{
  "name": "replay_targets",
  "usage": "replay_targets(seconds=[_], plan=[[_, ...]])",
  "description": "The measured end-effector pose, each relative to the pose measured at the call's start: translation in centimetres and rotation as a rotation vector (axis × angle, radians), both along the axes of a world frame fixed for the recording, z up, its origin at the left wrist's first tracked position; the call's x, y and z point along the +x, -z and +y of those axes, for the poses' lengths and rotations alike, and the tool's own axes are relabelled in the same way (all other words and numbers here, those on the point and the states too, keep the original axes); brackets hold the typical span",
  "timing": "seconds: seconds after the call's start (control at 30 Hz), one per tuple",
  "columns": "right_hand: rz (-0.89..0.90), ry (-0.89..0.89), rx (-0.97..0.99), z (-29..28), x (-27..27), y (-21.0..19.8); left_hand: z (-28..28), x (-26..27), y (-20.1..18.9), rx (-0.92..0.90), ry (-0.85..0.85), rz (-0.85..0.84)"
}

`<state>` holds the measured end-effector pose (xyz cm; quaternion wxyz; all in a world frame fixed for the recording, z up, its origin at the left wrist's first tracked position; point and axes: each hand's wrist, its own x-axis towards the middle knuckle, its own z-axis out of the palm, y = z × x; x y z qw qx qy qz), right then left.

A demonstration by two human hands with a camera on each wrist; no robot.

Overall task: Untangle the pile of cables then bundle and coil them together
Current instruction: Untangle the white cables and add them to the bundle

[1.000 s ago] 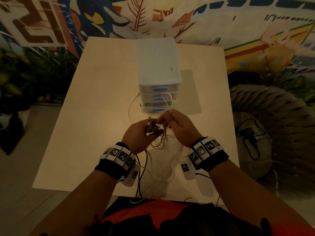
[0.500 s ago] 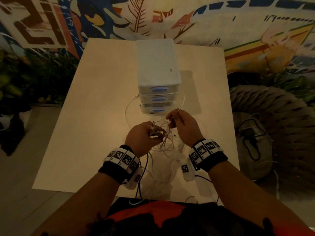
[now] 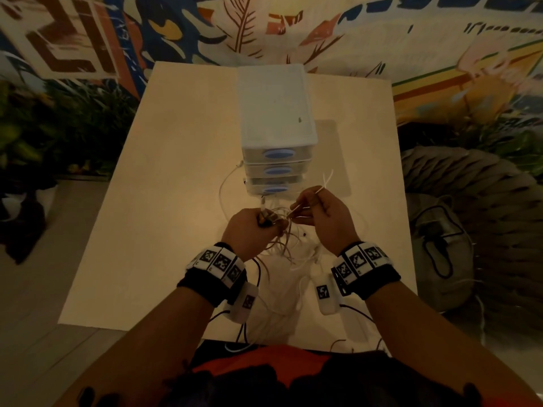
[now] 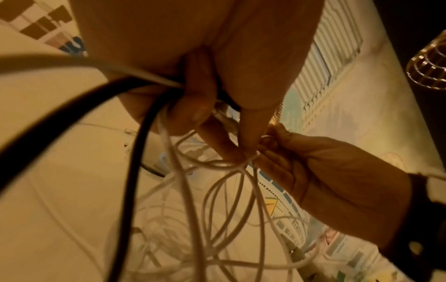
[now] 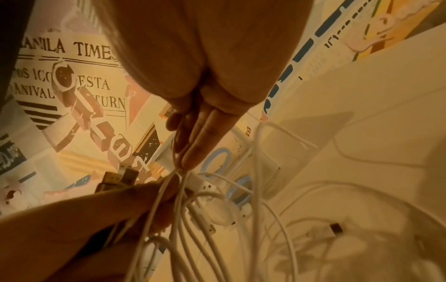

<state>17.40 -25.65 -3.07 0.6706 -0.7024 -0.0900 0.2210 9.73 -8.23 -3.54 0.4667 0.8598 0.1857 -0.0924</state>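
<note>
At the frame's middle the left hand (image 3: 252,230) clamps the gathered cables (image 3: 282,245) while the right hand (image 3: 320,214) pinches one white strand; I'd draw it out slowly, keeping the bundle tight.

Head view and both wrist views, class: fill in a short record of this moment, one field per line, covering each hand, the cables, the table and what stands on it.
left hand: grips a bunch of cable ends with plugs
right hand: pinches a thin white strand near the bunch
cables: white, looped, hanging tangled below both hands
black cable: runs past the left hand
table: pale top, loose cable loops lying on it
drawer unit: white, three blue-handled drawers, behind the hands
</note>
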Motion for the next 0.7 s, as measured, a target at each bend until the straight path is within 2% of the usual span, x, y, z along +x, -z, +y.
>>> replay_targets(seconds=[0.2,0.4,0.57,0.7], plan=[[0.125,0.036,0.075,-0.1,0.1,0.3,0.1,0.2,0.3,-0.072,-0.054,0.014],[0.15,0.11,0.081,-0.3,0.7,0.9,0.0,0.7,0.8,-0.093,-0.155,0.034],[0.133,0.113,0.109,-0.8,1.2,0.7,0.7,0.6,1.2,-0.003,-0.031,0.064],[0.109,0.121,0.107,-0.3,1.6,-0.2,0.6,0.6,0.8,0.047,-0.046,0.062]])
